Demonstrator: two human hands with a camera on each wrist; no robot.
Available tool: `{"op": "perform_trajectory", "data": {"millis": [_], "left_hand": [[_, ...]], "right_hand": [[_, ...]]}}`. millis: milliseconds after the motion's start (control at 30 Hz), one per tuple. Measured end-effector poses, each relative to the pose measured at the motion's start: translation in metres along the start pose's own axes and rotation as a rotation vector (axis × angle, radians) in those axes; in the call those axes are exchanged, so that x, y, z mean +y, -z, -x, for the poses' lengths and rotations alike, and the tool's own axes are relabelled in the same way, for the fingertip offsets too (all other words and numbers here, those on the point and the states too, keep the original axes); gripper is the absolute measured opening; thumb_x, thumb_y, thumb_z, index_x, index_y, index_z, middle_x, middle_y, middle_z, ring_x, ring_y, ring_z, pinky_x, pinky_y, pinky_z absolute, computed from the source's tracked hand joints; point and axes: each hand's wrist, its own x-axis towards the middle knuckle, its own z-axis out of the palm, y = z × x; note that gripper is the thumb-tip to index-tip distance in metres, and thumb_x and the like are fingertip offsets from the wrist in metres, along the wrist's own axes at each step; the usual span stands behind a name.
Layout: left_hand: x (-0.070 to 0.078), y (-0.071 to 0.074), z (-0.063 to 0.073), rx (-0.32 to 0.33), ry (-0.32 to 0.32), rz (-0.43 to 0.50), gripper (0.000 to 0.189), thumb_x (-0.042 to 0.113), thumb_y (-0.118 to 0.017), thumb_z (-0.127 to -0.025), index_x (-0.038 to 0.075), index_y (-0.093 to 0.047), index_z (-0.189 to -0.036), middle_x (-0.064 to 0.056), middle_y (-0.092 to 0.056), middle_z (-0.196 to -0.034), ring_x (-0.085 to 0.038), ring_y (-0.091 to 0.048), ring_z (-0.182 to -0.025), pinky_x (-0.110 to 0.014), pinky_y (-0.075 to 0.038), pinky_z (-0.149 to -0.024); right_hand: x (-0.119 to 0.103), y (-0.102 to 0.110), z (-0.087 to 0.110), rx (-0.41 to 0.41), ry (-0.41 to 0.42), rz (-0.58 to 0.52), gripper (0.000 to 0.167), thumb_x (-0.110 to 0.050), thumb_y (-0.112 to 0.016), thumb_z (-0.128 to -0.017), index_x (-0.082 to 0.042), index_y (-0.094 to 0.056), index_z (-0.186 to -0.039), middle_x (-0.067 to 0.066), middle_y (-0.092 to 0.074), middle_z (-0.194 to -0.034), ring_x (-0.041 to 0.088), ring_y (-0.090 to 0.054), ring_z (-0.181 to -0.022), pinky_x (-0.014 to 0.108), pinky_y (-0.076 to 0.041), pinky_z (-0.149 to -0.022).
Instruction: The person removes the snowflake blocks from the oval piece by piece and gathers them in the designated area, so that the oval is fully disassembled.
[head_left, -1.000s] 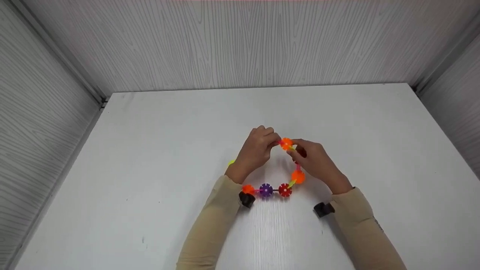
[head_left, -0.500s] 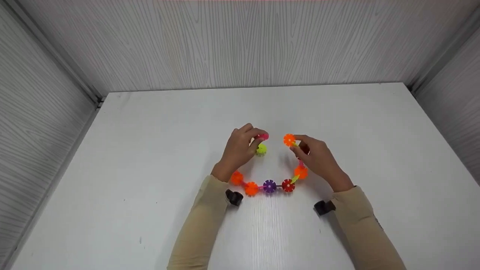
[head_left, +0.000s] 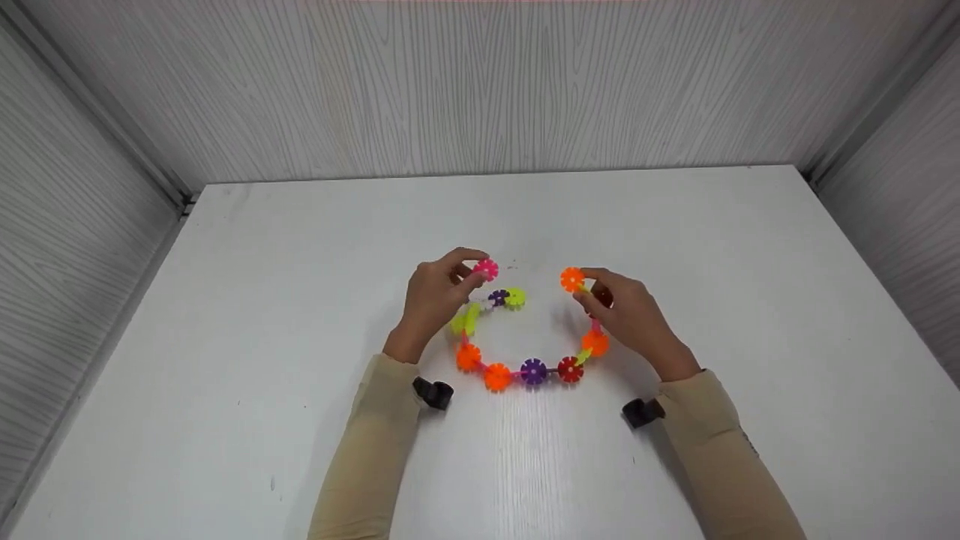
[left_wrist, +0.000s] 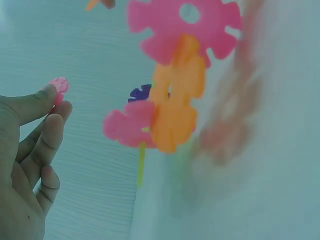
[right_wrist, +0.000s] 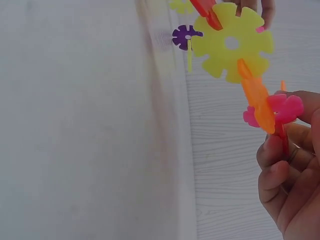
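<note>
My left hand (head_left: pixel 439 292) pinches a pink snowflake disc (head_left: pixel 487 270) between thumb and fingertips, held apart from the chain. In the left wrist view the same pink disc (left_wrist: pixel 59 86) shows at the fingertips. My right hand (head_left: pixel 630 307) pinches the raised end of a chain of interlocked snowflake discs, with an orange disc (head_left: pixel 572 279) at its tip. From there the chain curves through another orange disc (head_left: pixel 595 343), a red disc (head_left: pixel 571 370), a purple disc (head_left: pixel 533 372) and more orange ones round to a yellow-green disc (head_left: pixel 514 298) at the other end.
The white table (head_left: pixel 300 300) stretches around the chain, with grey wood-grained panels (head_left: pixel 480 90) behind and at both sides. A black wrist camera mount (head_left: pixel 435 393) sits by the left sleeve, another black mount (head_left: pixel 643 412) by the right sleeve.
My left hand has moved left, taking the pink disc away from the orange disc at the right hand. The chain's left side has come into view. The right hand has barely moved.
</note>
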Motion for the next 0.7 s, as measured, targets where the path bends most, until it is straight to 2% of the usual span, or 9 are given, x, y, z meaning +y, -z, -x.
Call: {"op": "perform_trajectory", "data": {"millis": [233, 400, 700], "left_hand": [[-0.019, 0.02, 0.004, -0.001, 0.108, 0.105, 0.026, 0.015, -0.061, -0.094, 0.017, -0.065, -0.12, -0.012, -0.073, -0.085, -0.03, -0.067, -0.067, -0.023, -0.054, -0.066], [-0.035, 0.036, 0.013, 0.006, 0.177, 0.143, 0.029, 0.012, -0.058, -0.094, 0.016, -0.062, -0.123, -0.016, -0.072, -0.088, -0.032, -0.064, -0.068, -0.021, -0.049, -0.062], [-0.055, 0.057, 0.027, 0.028, 0.3, 0.174, 0.032, 0.012, -0.057, -0.094, 0.018, -0.06, -0.125, -0.014, -0.072, -0.089, -0.019, -0.058, -0.064, -0.021, -0.047, -0.059]], "right_hand": [[0.001, 0.002, 0.0, 0.0, -0.014, 0.018, 0.043, -0.022, -0.063, -0.094, -0.005, -0.055, -0.133, 0.007, -0.06, -0.077, 0.018, -0.048, -0.066, 0.021, -0.042, -0.059], [0.002, 0.003, 0.001, 0.006, 0.001, 0.014, 0.044, -0.021, -0.064, -0.093, -0.003, -0.056, -0.133, 0.007, -0.06, -0.076, 0.017, -0.048, -0.065, 0.021, -0.041, -0.059], [0.002, 0.003, 0.0, -0.014, -0.02, 0.021, 0.044, -0.022, -0.063, -0.094, -0.004, -0.055, -0.133, 0.007, -0.06, -0.077, 0.017, -0.048, -0.066, 0.022, -0.042, -0.059]]}}
